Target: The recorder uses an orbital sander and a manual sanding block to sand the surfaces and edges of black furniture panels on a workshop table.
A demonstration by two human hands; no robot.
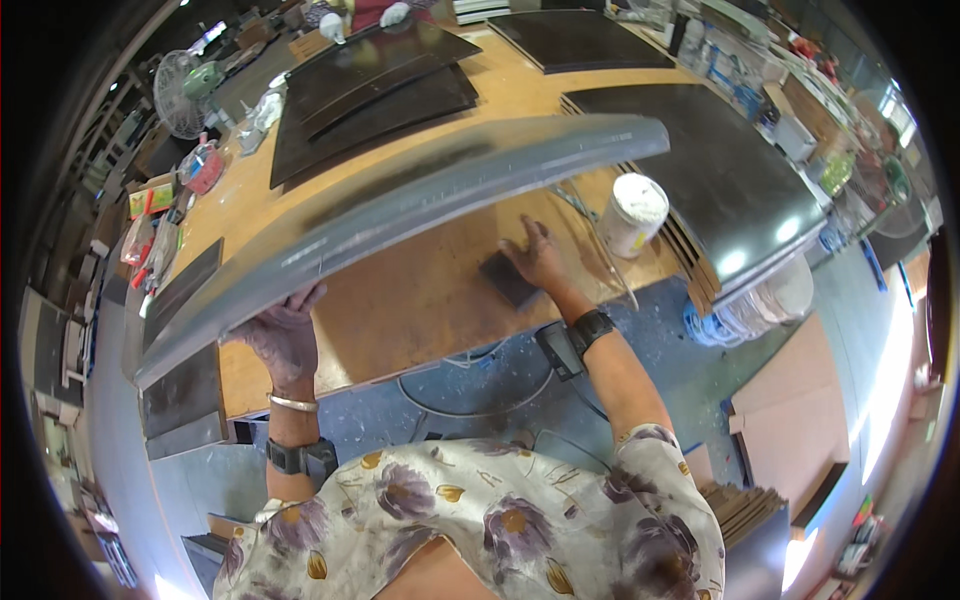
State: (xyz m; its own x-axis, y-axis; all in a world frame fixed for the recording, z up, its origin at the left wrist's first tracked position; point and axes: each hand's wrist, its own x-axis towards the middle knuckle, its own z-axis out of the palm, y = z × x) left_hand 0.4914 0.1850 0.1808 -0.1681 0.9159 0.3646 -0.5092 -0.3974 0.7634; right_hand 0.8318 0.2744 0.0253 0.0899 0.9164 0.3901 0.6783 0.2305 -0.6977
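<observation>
A long dark grey panel (420, 205) stands tilted up off the wooden table (400, 320), its thick edge running from lower left to upper right. My left hand (285, 335) grips this panel near its left end, with part of the fingers hidden behind the edge. On the table, my right hand (540, 258) is beside a small dark block (509, 279), its thumb and fingers spread apart. The hand appears to touch the block's side without wrapping round it. To its right stands a white tub (634, 215) with a pale, crusted top.
Dark panels lie at the far left (375, 100), far right (580, 40) and in a stack at right (710, 170). Across the table, a person's gloved hands (395, 14) touch a panel. A fan (183, 93) stands left; buckets (760, 300) sit right; a cable (470, 412) loops on the floor.
</observation>
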